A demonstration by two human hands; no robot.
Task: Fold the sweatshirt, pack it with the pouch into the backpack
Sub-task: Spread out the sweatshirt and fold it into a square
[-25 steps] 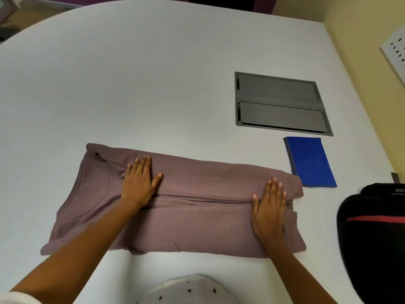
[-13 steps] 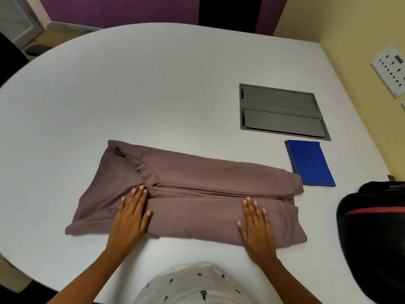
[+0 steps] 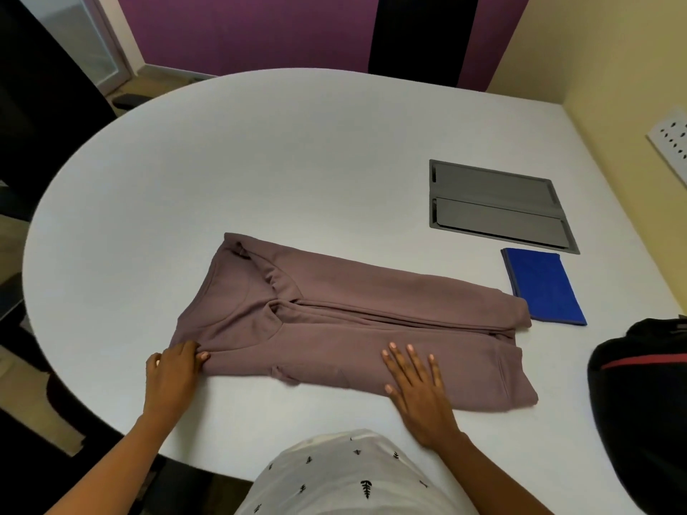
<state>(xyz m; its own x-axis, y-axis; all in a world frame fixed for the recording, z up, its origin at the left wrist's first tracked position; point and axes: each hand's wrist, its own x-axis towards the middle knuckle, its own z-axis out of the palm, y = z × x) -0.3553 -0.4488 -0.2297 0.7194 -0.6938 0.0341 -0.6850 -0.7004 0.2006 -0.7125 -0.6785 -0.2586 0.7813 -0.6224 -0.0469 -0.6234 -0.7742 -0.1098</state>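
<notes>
**Soft sweatshirt half folded, one corner being taken**

The sweatshirt [image 3: 371, 328] is lying flat on the white table [image 3: 260, 161] as a long band. Its sides are already turned in, so that two edges are meeting along the middle. The neck end is pointing to the person's left.

The left hand [image 3: 173, 369] is pinching the near corner at that neck end, with the fingers curled around the cloth. The right hand [image 3: 420, 399] is resting flat on the near half of the sweatshirt, with fingers straight and spread, holding nothing.

The cloth is looking thick, soft and light. I am judging that it will not slide by itself, but it will sag and open its layers if it is lifted by one corner only. It is better to take it at both corners of one short end, gripping all layers together, and to bring that end over the other.

The blue pouch [image 3: 541, 288] is lying just beyond the hem end of the sweatshirt, very close to it; whether they are touching I cannot tell. The black backpack [image 3: 639, 395] is sitting to the right of the hem end, partly out of view, and I cannot tell if it is open. A grey hatch panel [image 3: 494, 206] is set in the table farther behind the pouch. Nothing is standing on the sweatshirt, so only the pouch may be disturbed by the fold.
</notes>
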